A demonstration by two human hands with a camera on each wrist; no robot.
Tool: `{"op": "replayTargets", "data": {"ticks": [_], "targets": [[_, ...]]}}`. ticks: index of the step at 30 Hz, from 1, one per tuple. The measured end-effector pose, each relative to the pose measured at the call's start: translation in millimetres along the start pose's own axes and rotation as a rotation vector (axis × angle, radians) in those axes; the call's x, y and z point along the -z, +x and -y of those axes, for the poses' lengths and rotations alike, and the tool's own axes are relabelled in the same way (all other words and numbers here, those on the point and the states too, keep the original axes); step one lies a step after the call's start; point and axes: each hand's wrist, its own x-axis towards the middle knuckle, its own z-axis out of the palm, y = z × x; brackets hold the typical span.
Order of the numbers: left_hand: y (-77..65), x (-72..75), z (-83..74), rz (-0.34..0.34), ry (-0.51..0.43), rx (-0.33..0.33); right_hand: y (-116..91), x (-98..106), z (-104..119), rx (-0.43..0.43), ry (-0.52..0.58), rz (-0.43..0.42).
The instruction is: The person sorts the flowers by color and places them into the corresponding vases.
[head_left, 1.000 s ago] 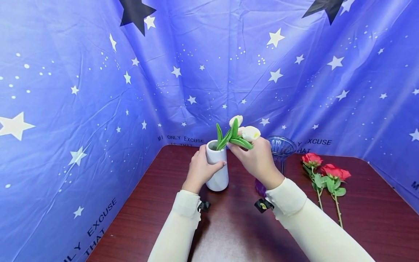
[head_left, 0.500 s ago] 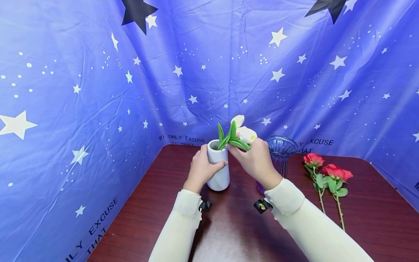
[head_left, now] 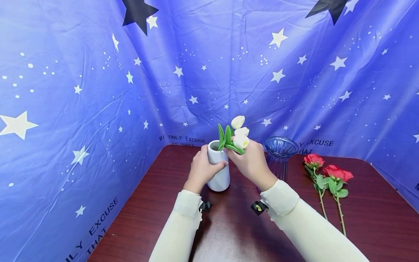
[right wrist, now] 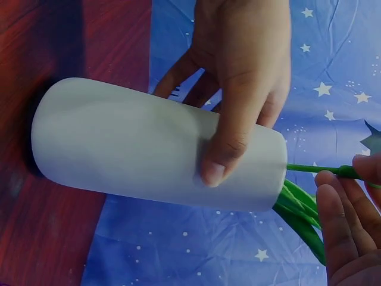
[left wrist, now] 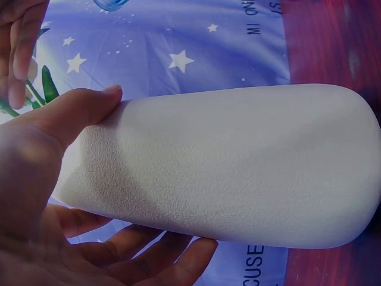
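Observation:
A white vase (head_left: 218,178) stands upright on the table. My left hand (head_left: 200,168) grips it near the top, thumb across the near side and fingers behind. Just right of the vase's mouth, my right hand (head_left: 253,162) pinches a green stem (right wrist: 309,168), whose lower end goes into the vase. White tulips (head_left: 241,141) show above that hand, several green leaves (head_left: 225,136) leaning over the rim. In the right wrist view more leaves (right wrist: 297,208) come out of the mouth below the stem. How far the stem reaches inside is hidden.
Right of the vase stands a blue fluted glass vase (head_left: 280,149), partly behind my right hand. Two red roses (head_left: 337,172) with leafy stems lie on the table's right side. A blue star-patterned cloth (head_left: 203,91) hangs behind the dark red table (head_left: 229,233).
My right hand has shifted slightly left and turned. The tulip blooms have swung left and closer together, and a third bloom shows. The left hand still holds the white vase.

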Motion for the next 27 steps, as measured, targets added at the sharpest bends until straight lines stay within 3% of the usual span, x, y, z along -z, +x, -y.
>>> {"op": "replayTargets", "data": {"ticks": [10, 27], "targets": [[-0.4, 1.5, -2.9, 0.006, 0.004, 0.0, 0.3, -8.7, -7.0, 0.079, -0.026, 0.003], [-0.2, 1.5, -1.4, -0.004, -0.002, 0.003, 2.2, -19.4, -7.7, 0.011, -0.045, 0.034]]}}
